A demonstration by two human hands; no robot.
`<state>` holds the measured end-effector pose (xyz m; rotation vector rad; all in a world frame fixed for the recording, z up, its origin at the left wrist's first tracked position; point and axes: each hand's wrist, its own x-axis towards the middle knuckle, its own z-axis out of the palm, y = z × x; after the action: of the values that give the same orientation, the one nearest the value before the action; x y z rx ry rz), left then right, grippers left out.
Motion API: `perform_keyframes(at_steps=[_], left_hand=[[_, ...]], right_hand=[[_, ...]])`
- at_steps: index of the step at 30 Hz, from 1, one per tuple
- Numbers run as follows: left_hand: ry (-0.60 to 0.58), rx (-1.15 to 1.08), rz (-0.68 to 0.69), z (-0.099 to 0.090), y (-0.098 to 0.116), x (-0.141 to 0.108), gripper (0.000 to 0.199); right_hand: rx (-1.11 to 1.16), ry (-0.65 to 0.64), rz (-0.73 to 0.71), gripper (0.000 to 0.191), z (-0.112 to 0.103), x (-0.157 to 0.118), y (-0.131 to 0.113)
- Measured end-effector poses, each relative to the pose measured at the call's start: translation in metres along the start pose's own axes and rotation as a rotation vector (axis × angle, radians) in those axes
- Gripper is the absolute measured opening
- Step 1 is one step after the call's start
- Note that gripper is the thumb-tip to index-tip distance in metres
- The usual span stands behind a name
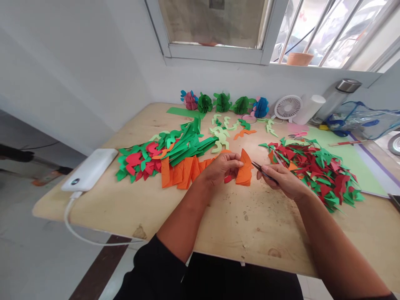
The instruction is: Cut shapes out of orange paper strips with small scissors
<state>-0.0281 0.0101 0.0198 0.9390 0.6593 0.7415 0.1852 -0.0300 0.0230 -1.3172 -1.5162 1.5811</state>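
Note:
My left hand [225, 166] pinches a piece of folded orange paper [244, 168] above the middle of the table. Just right of it, my right hand [283, 179] is closed round dark scissors [265, 171], whose tips point toward the orange paper's edge. Left of my left hand lie orange paper strips [184, 171], beside long green strips [190, 143]. A pile of red and green cut shapes [146, 160] spreads further left. Beyond my right hand is a heap of red and green scraps [325, 175].
Folded paper figures [223, 102] line the wall, with light green cut-outs [220, 137] before them. A small white fan [288, 107], a bottle [336, 100] and a clear bag [365, 121] stand at the back right. A white power bank [90, 170] with a cable lies at the left edge.

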Motion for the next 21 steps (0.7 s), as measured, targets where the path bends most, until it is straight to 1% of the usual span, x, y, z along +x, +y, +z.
perform_keyframes(at_steps=[3,5,7,11,15,21], left_hand=[[0.019,0.010,0.029,-0.001,-0.003,0.003,0.021],[0.066,0.011,0.076,-0.001,-0.006,0.006,0.022],[0.096,0.027,0.124,-0.001,-0.009,0.009,0.022],[0.093,0.069,0.160,0.001,-0.017,0.014,0.023],[0.053,0.126,0.189,0.004,-0.022,0.015,0.024],[0.048,0.238,0.218,0.009,-0.023,0.014,0.025]], right_hand=[[-0.036,0.039,-0.009,0.048,0.003,0.001,-0.001],[-0.027,0.085,-0.010,0.049,0.006,0.003,-0.001],[0.020,0.150,-0.009,0.050,0.008,0.005,0.000],[0.196,0.262,-0.032,0.048,0.014,0.007,0.001],[0.318,0.274,-0.089,0.043,0.021,0.007,0.000],[0.331,0.274,-0.039,0.033,0.026,0.009,0.004]])
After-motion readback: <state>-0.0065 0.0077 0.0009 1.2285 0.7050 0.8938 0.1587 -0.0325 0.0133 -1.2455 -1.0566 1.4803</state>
